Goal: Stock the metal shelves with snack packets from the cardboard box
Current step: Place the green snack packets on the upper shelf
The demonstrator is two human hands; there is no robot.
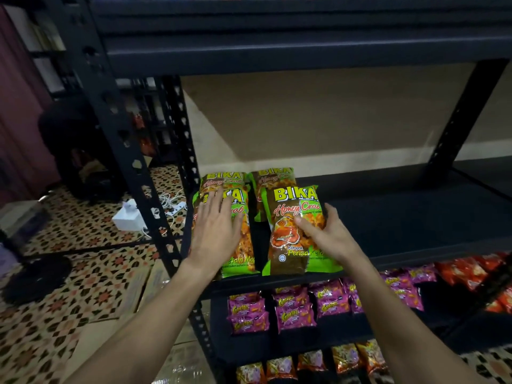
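Just right of the black front post [155, 217] of the metal rack, four green-and-brown BIKA Honey Crab packets stand in two short rows on the middle shelf [401, 217]. The near-left packet [238, 261] is the one closest to the post. The left hand [216, 234] lies flat on its face, fingers straight and slightly spread, with the fingertips reaching the yellow lettering and nothing pinched.

One place further right of the post stands the near-right packet [291, 217], leaning a little and raised at its top. The right hand [329, 236] grips it at mid-height on its right edge — the thumb presses across the printed crab on the front and the fingers curl round behind. Most of the bag lies left of and above that grip.

Behind these, further back from the post, the rear-left packet [221, 180] and rear-right packet [273, 176] show only their tops.

Below and right of the post, the lower shelf carries pink packets [293, 314] and red packets [471, 273], with orange packets [346, 356] lower again.

Left of the post, a white adapter [127, 217] with cables sits on the patterned tile floor [55, 314] — and flat cardboard [133, 295] lies at the post's foot.
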